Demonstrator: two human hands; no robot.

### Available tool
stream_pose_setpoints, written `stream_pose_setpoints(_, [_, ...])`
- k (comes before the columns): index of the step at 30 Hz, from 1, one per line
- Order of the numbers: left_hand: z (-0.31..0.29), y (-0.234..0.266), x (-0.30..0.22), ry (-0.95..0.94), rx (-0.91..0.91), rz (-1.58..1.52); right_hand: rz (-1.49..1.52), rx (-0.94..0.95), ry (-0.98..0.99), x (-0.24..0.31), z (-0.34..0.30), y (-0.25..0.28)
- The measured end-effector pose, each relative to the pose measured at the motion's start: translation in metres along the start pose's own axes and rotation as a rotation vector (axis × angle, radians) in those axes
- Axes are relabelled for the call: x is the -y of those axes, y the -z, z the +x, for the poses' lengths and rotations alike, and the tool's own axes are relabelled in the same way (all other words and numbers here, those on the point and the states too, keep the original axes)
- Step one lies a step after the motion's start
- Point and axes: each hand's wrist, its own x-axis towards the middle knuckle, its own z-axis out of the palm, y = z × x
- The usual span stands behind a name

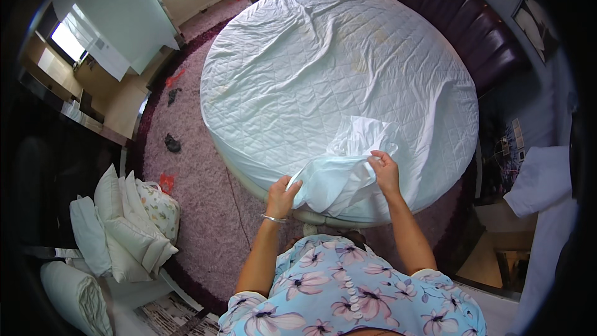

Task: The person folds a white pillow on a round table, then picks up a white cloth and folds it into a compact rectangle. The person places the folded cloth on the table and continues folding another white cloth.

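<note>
A white sheet (339, 180) hangs between my two hands at the near edge of a round bed. My left hand (283, 198) pinches its left edge, and my right hand (384, 171) grips its upper right part. The sheet's far end lies bunched on the mattress just beyond my hands. Beneath it, a white quilted mattress cover (286, 93) spreads over the round bed, wrinkled in long folds and marked with faint yellowish stains. I wear a silver bracelet on the left wrist.
Several white pillows (127, 224) are piled at the left beside a rolled white quilt (74, 295). Dark and red scraps lie on the purple carpet (193, 193). A dark padded headboard (460, 18) curves round the far right. White linen (541, 180) hangs at the right.
</note>
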Motion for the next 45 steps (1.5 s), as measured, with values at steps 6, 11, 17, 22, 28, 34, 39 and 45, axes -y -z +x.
stream_pose_setpoints(6, [-0.007, -0.03, -0.013, 0.077, 0.089, -0.4, 0.256, -0.008, -0.032, 0.021, -0.038, -0.041])
stream_pose_setpoints(11, [-0.014, -0.064, -0.019, 0.138, 0.207, -0.668, 0.278, 0.186, -0.141, 0.06, -0.069, -0.081])
stream_pose_setpoints(17, [-0.02, -0.067, -0.031, 0.234, 0.078, -0.689, 0.423, 0.308, -0.199, 0.048, -0.081, -0.08])
stream_pose_setpoints(22, [-0.019, -0.065, -0.02, 0.285, 0.044, -0.721, 0.205, 0.394, -0.012, 0.031, -0.093, -0.081])
stream_pose_setpoints(28, [-0.018, -0.064, -0.017, 0.257, 0.161, -0.815, 0.414, 0.248, -0.099, 0.032, -0.09, -0.082])
stream_pose_setpoints(34, [-0.026, -0.067, -0.031, 0.16, 0.033, -0.635, 0.295, 0.183, -0.086, 0.032, -0.089, -0.076])
stream_pose_setpoints(39, [-0.028, -0.071, -0.032, 0.023, -0.101, -0.555, 0.088, 0.038, 0.077, 0.033, -0.095, -0.075])
stream_pose_setpoints(45, [-0.033, -0.076, -0.037, -0.153, -0.19, -0.16, -0.083, 0.03, 0.139, 0.053, -0.099, -0.074])
